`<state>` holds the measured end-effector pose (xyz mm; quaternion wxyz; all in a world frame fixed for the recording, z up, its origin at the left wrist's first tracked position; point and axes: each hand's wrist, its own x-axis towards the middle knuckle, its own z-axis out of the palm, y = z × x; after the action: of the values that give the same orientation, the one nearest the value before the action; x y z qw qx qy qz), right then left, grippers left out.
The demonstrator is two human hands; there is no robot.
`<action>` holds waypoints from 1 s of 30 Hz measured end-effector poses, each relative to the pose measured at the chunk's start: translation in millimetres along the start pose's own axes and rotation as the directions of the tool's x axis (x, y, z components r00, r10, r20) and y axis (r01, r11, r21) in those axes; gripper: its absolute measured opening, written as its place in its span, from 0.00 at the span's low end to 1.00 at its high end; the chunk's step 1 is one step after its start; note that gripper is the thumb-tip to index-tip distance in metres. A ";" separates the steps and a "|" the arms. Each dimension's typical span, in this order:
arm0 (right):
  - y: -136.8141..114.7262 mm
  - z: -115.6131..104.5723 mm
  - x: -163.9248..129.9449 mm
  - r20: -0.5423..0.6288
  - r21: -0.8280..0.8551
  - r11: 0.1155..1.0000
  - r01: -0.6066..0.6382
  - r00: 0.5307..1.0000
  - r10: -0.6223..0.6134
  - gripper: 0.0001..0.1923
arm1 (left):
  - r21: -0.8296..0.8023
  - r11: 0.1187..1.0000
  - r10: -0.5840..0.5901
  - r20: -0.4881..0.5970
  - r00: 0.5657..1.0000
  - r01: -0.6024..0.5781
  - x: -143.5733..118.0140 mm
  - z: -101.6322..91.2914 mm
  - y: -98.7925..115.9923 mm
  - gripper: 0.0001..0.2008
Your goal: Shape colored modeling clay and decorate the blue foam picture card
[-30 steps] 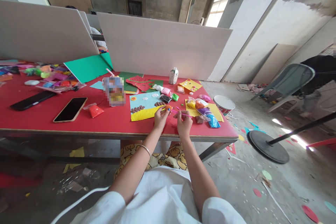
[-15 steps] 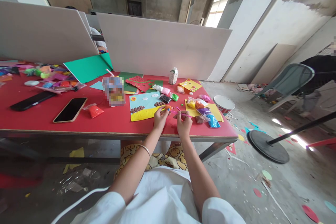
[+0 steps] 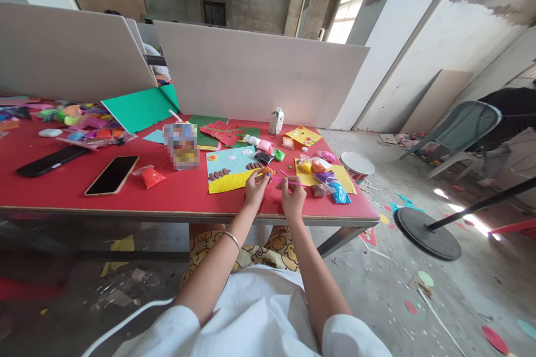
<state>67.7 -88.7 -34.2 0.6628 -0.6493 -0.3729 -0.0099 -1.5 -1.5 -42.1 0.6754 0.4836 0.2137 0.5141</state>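
Beside hands: clay bags (image 3: pixel 324 178), bucket (image 3: pixel 357 165).

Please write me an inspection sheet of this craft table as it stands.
Surface: red table, crowded at the back, barer toward the near left edge.
Job's things: small orange clay piece at the left hand's fingertips; thin pink tool in the right hand, its tip at the clay; blue and yellow collage card just beyond.
Clutter: clay bags, two phones, green paper sheet, small white bottle.
Grips: left hand pinches the clay; right hand closed on the tool.
Cables: nothing seen.
Surroundings: white divider boards, plastic chair, paper scraps on the concrete floor.
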 end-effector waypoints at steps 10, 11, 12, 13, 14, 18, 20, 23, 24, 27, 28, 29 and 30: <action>-3.0 2.8 3.3 0.041 0.218 0.976 0.024 0.999 -0.034 0.13 | -0.017 0.999 -0.026 0.043 0.999 0.027 -2.8 1.5 3.8 0.24; -2.3 3.7 4.8 0.070 0.196 0.980 0.014 0.997 -0.029 0.11 | -0.015 1.000 -0.027 0.047 0.999 0.027 -3.1 1.6 4.1 0.24; -1.3 4.7 6.3 0.086 0.180 0.984 0.004 0.996 -0.020 0.11 | -0.014 1.000 -0.027 0.050 0.998 0.028 -3.5 1.7 4.6 0.24; -0.3 5.5 7.8 0.093 0.177 0.984 -0.007 0.996 -0.010 0.12 | -0.012 1.000 -0.028 0.053 0.998 0.029 -3.9 1.8 5.0 0.24; 0.8 6.3 9.1 0.096 0.187 0.982 -0.018 0.995 0.000 0.13 | -0.011 0.999 -0.031 0.061 0.998 0.031 -4.3 1.8 5.4 0.24; 2.8 7.2 11.8 0.097 0.252 0.966 -0.058 0.995 0.035 0.15 | 0.006 0.999 -0.050 0.122 0.991 0.050 -5.7 1.4 6.1 0.22; 1.8 6.5 11.8 0.088 0.246 0.967 -0.067 0.995 0.047 0.15 | 0.019 0.999 -0.046 0.141 0.989 0.044 -6.1 1.1 5.8 0.22; 0.1 5.5 11.4 0.070 0.231 0.971 -0.058 0.997 0.043 0.14 | 0.037 0.999 -0.032 0.157 0.987 0.026 -6.2 0.8 5.1 0.22; -0.1 5.3 11.3 0.066 0.240 0.969 -0.058 0.997 0.043 0.14 | 0.043 0.999 -0.027 0.161 0.987 0.020 -6.2 0.9 5.0 0.22; 0.9 5.4 11.4 0.056 0.272 0.960 -0.070 0.997 0.057 0.13 | 0.063 0.998 -0.015 0.158 0.987 0.005 -6.2 1.1 4.6 0.22; 1.6 5.6 11.5 0.054 0.274 0.959 -0.073 0.997 0.060 0.13 | 0.068 0.998 -0.015 0.154 0.988 0.005 -6.2 1.2 4.5 0.22; 2.4 5.9 11.6 0.054 0.271 0.960 -0.073 0.997 0.061 0.14 | 0.071 0.997 -0.018 0.150 0.989 0.007 -6.2 1.3 4.4 0.22; 3.1 6.1 11.7 0.054 0.264 0.962 -0.073 0.997 0.061 0.15 | 0.072 0.997 -0.022 0.148 0.989 0.011 -6.2 1.4 4.3 0.22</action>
<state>74.7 -77.4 -31.6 0.7353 -0.5666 -0.3638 0.0775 -4.9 -7.7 -39.0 0.6761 0.5424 0.1849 0.4632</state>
